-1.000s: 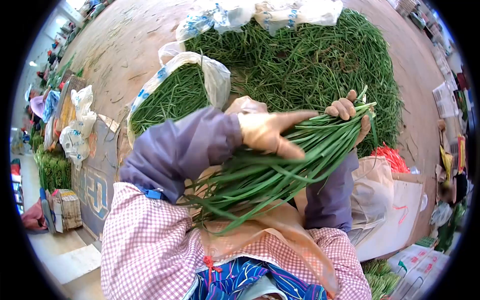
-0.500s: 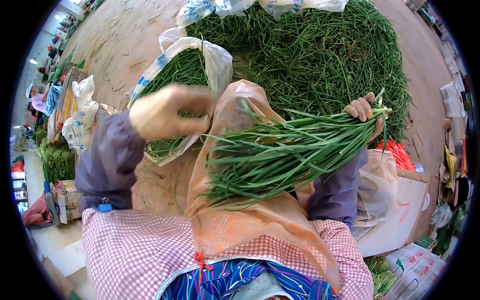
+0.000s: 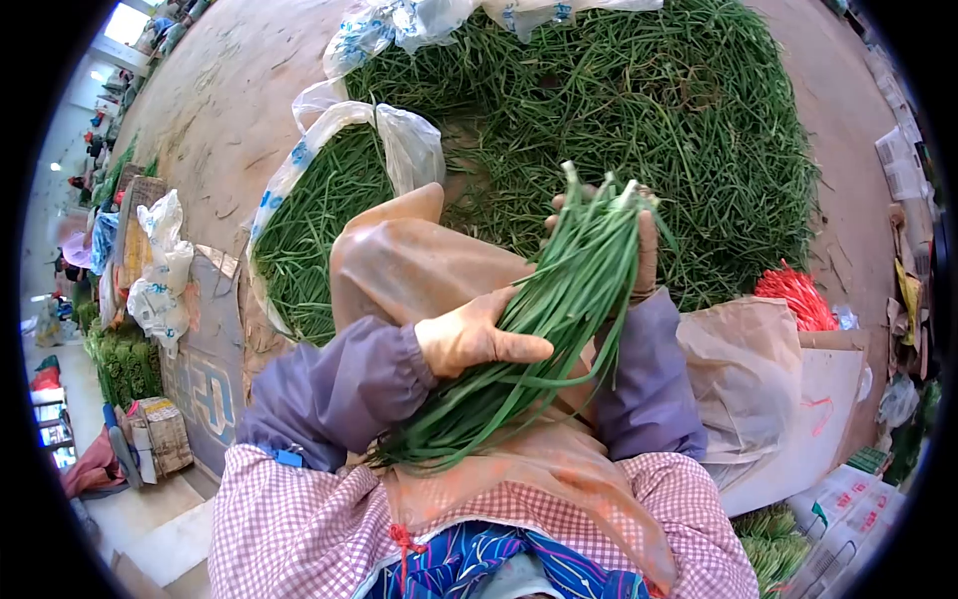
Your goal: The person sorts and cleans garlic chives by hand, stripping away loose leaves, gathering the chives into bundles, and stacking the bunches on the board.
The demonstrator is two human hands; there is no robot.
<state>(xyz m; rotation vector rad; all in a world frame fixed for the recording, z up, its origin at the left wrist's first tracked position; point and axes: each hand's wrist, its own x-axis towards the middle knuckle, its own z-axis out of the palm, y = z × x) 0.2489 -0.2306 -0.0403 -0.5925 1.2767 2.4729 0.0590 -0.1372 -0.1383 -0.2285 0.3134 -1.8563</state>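
Observation:
A bunch of garlic chives [image 3: 574, 290] lies slantwise over my lap, its pale cut ends up and its leaf tips down toward my waist. My right hand [image 3: 646, 245], gloved, is wrapped round the bunch near the pale ends. Lower down, my left hand [image 3: 469, 334] in a light glove holds the leaves from the side. Its thumb lies along the near side, and its other fingers are partly hidden by the leaves. Beneath the bunch, a translucent orange-brown plastic apron [image 3: 429, 255] covers my knees.
A large heap of loose chives [image 3: 679, 130] spreads on the floor ahead. Left of it stands an open plastic bag [image 3: 414, 140] with more chives inside. Red ties [image 3: 798, 298] lie at the right, by a pale board [image 3: 788, 439]. Flattened cardboard [image 3: 205, 369] is at the left.
The bunch has swung from nearly level to a steep slant, its pale ends moving left. My left hand has come down and right from the air onto the leaves. My knee has shifted left.

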